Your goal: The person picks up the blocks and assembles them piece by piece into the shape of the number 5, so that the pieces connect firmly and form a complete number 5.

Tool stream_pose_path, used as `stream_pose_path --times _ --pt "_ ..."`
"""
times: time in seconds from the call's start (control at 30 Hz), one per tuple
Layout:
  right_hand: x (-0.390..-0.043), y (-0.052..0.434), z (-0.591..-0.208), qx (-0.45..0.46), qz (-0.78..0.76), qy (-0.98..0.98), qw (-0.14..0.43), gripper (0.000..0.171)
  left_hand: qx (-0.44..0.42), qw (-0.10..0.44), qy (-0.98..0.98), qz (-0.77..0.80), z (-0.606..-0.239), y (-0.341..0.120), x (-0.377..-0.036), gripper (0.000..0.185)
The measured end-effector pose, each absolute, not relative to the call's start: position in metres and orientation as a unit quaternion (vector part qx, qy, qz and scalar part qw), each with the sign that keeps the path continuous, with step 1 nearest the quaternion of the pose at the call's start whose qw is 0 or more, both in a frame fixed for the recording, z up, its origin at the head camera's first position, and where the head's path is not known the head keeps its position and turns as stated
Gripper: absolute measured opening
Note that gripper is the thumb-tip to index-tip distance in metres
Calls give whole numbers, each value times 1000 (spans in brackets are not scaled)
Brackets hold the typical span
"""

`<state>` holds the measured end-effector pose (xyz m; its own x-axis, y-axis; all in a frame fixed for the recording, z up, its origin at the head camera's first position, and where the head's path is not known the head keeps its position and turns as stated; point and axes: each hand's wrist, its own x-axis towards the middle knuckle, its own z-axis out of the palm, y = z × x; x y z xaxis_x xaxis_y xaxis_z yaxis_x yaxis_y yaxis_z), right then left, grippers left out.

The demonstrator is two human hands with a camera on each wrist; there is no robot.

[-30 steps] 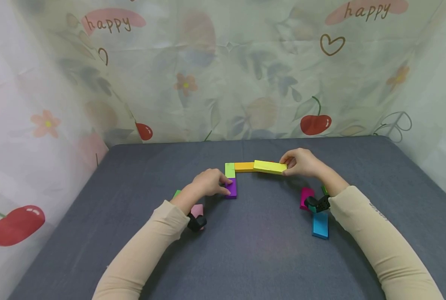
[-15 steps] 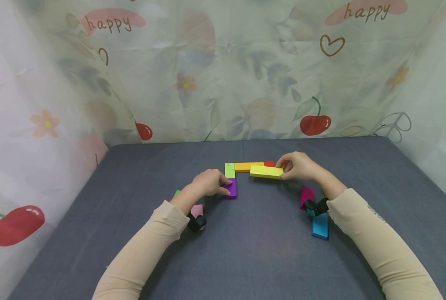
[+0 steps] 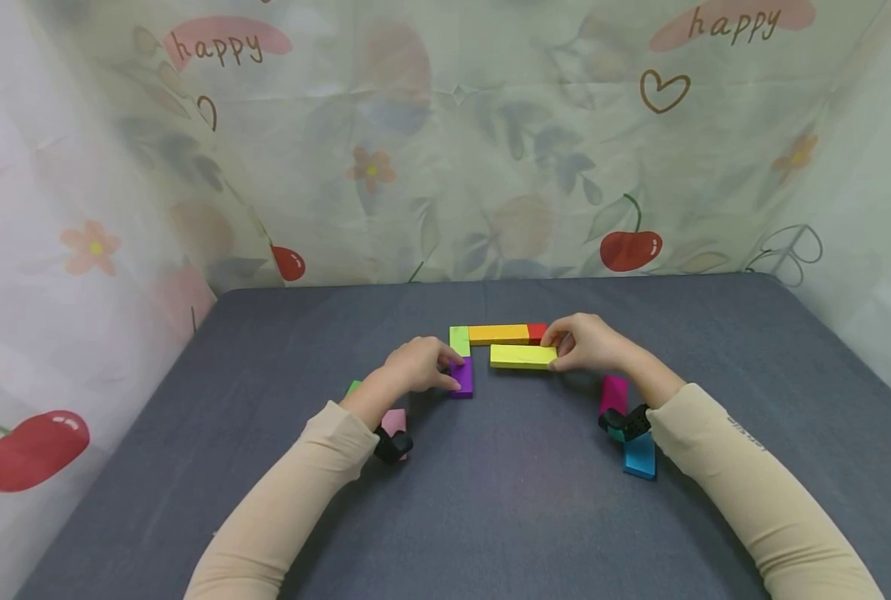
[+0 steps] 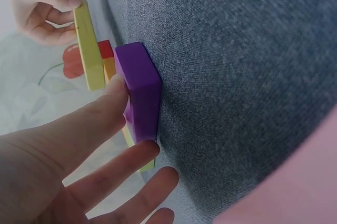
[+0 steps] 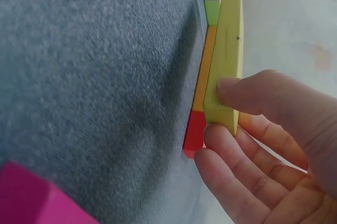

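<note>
My right hand pinches the right end of a yellow block, held low just in front of a flat row of light green, orange and red blocks. In the right wrist view my thumb lies on top of the yellow block and my fingers curl under its end. My left hand holds the purple block, which lies against the green one. The left wrist view shows thumb and forefinger around the purple block.
A magenta block and a blue block lie near my right wrist. A pink block and a green block lie by my left wrist. Grey cloth covers the table, with patterned curtains behind and at both sides.
My right hand has brought the yellow block toward me and leftward, off the top of the row, uncovering the red block. My left hand has stayed on the purple block.
</note>
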<state>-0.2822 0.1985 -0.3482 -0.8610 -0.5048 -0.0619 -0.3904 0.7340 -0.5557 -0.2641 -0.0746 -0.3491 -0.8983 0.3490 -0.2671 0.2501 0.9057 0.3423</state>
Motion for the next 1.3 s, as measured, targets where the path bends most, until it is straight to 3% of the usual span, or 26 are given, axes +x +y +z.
stream_pose_path --times 1.3 --pt "-271 185 -355 -287 -273 908 137 23 161 166 960 155 -350 -74 -264 46"
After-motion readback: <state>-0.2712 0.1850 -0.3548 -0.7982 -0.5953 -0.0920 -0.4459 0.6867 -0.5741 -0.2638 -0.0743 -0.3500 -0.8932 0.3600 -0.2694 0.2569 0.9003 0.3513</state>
